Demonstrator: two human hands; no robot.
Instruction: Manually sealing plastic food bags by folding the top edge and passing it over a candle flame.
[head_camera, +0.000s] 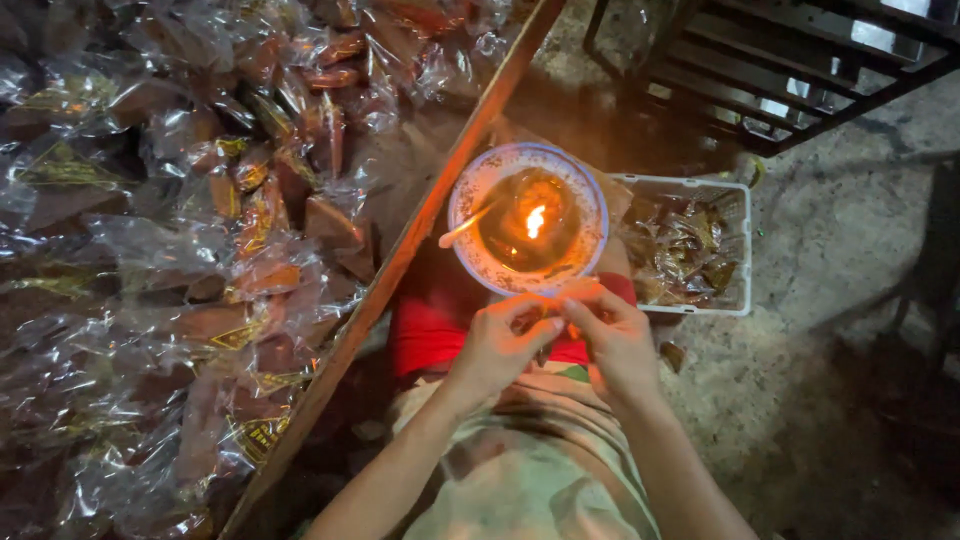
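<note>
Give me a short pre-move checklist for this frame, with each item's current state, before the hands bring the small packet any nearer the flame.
1. Flame lit in the bowl: ok, burning at the centre.
2. Both hands on the packet: ok, left hand and right hand pinch a small packet just below the bowl's rim.
3. Fingers clear of the flame: ok, they stay outside the rim.
4. Packet's open edge lined up: cannot tell, fingers hide it.
5. White basket within reach: ok, right of the bowl, holding wrapped pieces.
6. Pile of wrapped pieces away from the flame: ok, behind the wooden board.
</note>
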